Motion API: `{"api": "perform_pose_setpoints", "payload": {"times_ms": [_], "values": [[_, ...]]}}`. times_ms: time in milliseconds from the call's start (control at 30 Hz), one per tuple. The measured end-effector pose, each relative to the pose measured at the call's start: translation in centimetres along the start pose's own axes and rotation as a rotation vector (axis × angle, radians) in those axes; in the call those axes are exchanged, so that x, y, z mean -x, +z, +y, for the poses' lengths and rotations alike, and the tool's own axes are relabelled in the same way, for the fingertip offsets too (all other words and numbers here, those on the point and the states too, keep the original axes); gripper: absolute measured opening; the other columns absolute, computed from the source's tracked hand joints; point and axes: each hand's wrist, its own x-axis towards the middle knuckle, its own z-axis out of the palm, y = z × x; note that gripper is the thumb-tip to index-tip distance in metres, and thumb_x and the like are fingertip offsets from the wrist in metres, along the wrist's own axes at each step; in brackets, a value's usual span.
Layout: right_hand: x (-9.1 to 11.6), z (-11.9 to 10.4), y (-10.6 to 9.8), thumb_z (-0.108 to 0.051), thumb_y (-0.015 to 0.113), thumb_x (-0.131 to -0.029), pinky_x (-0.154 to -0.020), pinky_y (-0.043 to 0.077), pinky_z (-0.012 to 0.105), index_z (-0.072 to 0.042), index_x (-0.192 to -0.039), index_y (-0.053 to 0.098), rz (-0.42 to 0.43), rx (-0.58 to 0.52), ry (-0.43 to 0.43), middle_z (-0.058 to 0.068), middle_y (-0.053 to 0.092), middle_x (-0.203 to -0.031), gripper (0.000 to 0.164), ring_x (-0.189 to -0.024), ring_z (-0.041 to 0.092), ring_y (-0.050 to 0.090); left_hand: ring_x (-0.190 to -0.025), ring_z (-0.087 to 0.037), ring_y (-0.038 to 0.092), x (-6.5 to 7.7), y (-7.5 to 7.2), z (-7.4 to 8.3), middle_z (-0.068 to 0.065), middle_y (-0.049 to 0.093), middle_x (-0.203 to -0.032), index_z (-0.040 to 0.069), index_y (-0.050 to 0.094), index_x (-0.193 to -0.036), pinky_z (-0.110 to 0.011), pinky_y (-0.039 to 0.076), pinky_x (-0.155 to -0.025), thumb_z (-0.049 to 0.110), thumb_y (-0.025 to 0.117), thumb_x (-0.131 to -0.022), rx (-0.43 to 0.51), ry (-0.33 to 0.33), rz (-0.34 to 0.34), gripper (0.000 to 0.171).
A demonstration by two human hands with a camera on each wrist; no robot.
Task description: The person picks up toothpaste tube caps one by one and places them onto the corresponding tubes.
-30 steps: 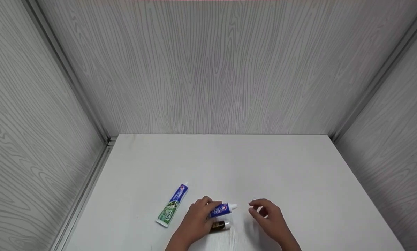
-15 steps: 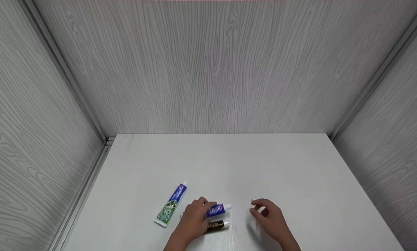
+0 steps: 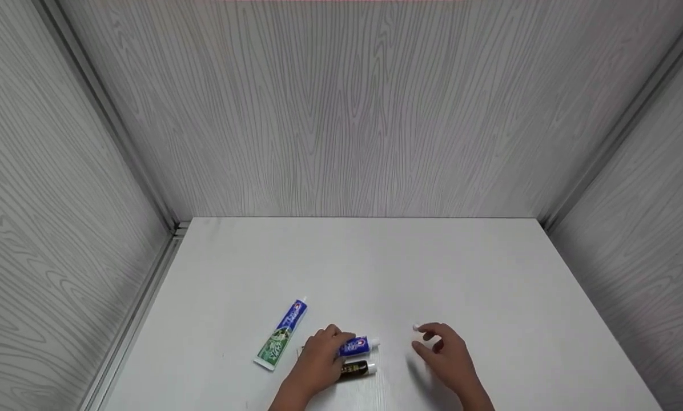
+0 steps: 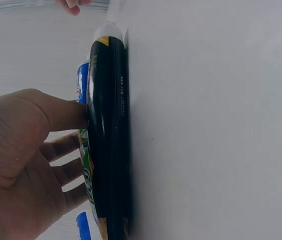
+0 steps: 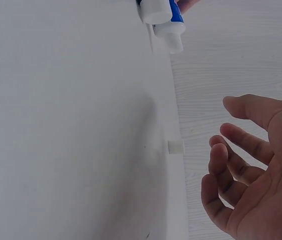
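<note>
My left hand (image 3: 317, 358) grips a blue toothpaste tube (image 3: 354, 346) from above, its white neck and narrow nozzle (image 5: 174, 43) pointing right. Alongside, nearer the body, lies a black toothpaste tube (image 3: 353, 370) with a white cap. In the left wrist view this black tube (image 4: 108, 130) covers most of the held one and the thumb tip. My right hand (image 3: 447, 355) hovers with thumb and fingers apart, nothing between them. Close by its index fingertip, a small white cap (image 5: 176, 147) rests on the table.
Another toothpaste tube, blue and green (image 3: 281, 335), lies slanted to the left of the left hand. The white table (image 3: 364, 262) is bounded by grey wood-grain panels (image 3: 341, 114) at the back and both sides.
My left hand has brought the blue tube slightly left and down beside the black one. The right hand's fingers have spread a little, and the small white cap shows more clearly beside them.
</note>
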Motion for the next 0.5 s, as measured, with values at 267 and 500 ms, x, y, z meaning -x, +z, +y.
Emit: {"api": "perform_pose_setpoints", "payload": {"times_ms": [267, 500], "values": [[-0.6, -0.1, -0.3, -0.023, 0.083, -0.093, -0.07, 0.046, 0.028, -0.012, -0.124, 0.072, 0.021, 0.062, 0.06, 0.006, 0.07, -0.11, 0.035, -0.081, 0.016, 0.056, -0.101, -0.017, 0.06, 0.0, -0.1, -0.3, 0.0, 0.065, -0.114, 0.013, 0.07, -0.137, -0.041, 0.05, -0.085, 0.004, 0.074, -0.09, 0.022, -0.012, -0.028, 0.048], [-1.3, 0.2, -0.3, -0.022, 0.083, -0.094, -0.068, 0.046, 0.028, -0.012, -0.123, 0.073, 0.026, 0.088, 0.064, 0.006, 0.069, -0.108, 0.032, -0.081, 0.016, 0.056, -0.101, -0.016, 0.059, -0.1, -0.4, -0.4, 0.0, 0.065, -0.114, 0.01, 0.07, -0.136, -0.042, 0.052, -0.09, 0.013, 0.076, -0.093, 0.066, -0.03, -0.036, 0.043]]}}
